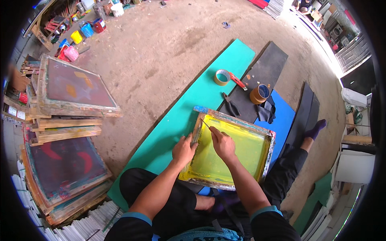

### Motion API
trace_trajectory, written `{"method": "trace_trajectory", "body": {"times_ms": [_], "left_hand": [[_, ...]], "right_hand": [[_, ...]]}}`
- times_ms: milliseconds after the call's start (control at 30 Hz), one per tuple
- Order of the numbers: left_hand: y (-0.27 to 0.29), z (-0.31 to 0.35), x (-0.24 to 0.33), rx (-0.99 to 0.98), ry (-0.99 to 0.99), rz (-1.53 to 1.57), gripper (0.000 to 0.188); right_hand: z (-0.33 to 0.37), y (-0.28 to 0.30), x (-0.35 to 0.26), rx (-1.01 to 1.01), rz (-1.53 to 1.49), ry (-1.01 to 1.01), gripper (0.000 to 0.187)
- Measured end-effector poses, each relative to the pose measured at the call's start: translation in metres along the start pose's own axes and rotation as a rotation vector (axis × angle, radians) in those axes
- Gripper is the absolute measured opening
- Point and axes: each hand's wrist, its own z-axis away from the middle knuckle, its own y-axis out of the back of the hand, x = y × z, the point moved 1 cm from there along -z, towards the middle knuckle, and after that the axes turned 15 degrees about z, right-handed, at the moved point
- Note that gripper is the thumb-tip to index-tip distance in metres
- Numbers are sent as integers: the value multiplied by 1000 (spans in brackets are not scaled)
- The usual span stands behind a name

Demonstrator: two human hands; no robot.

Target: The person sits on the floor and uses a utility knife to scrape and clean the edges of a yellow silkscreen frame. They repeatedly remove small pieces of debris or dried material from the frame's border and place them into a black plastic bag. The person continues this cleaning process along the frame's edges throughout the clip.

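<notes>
A screen printing frame (229, 150) with yellow mesh and worn wooden edges lies tilted in front of me, over my lap and the mats. My left hand (184, 149) grips its left wooden edge, fingers closed around the rail. Closed in my right hand (223, 144) is a thin, dark pointed tool (205, 123); its tip meets the inner side of the frame near the far left corner. Its exact kind is too small to make out. Beyond the frame lie black-handled pliers (231, 105), a red utility knife (238, 81) and a roll of tape (222, 77).
A brown tape roll or cup (259, 94) sits beside a crumpled black scrap (266, 111). Green (181, 104), black (271, 64) and blue (283, 116) mats cover the floor. Stacked screen frames (76, 86) stand at left; paint buckets (86, 30) line the far left. Another person (303, 7) appears far right.
</notes>
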Motion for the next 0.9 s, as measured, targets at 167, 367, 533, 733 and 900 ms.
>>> {"method": "trace_trajectory", "body": {"times_ms": [167,367,533,733,900], "left_hand": [[5,-1,5,-11,-9,7,62],[4,-9,2,11,-44,12,61],[3,-8,3,33,-79,-47,59],[-8,6,10,63,-184,-277,57],[-9,12,16,5,-149,-329,53]], "right_hand": [[6,-6,-6,32,-7,-23,25],[-12,6,-17,3,102,-44,24],[-1,6,-8,-32,93,103,28],[-5,15,-28,-23,259,41,25],[14,23,-31,-54,277,99,24]]}}
